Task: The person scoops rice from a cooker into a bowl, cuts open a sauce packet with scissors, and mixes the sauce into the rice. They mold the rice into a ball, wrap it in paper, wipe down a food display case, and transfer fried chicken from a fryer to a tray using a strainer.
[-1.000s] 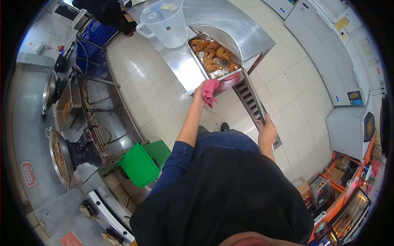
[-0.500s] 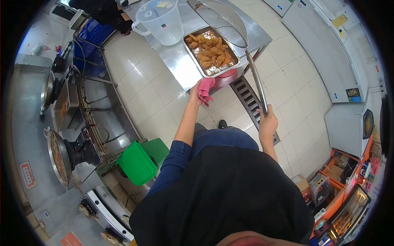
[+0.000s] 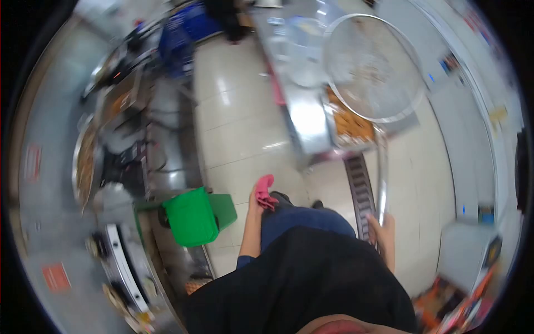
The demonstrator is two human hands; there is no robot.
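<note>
A pink cloth (image 3: 266, 192) is in my left hand (image 3: 255, 205), closed round it, low in front of my body and apart from the table. On the right, my right hand (image 3: 384, 236) grips the long metal handle of a round mesh strainer (image 3: 374, 67). The blurred strainer head is over the table's right edge and partly covers a metal tray of fried food (image 3: 351, 125). Behind the tray, a clear plastic jug (image 3: 305, 53) stands on the steel table (image 3: 306, 114).
Woks (image 3: 86, 161) and burners line the left side, with a green bin (image 3: 192, 218) near the counter's end. White freezers (image 3: 461, 128) stand along the right. A person in dark clothes (image 3: 223, 16) is at the far end. A floor drain grate (image 3: 359, 186) runs beside the table.
My left hand has moved away from the tray, towards my body, with the cloth still held. The table appears farther off, and the strainer head now overlaps the tray in view.
</note>
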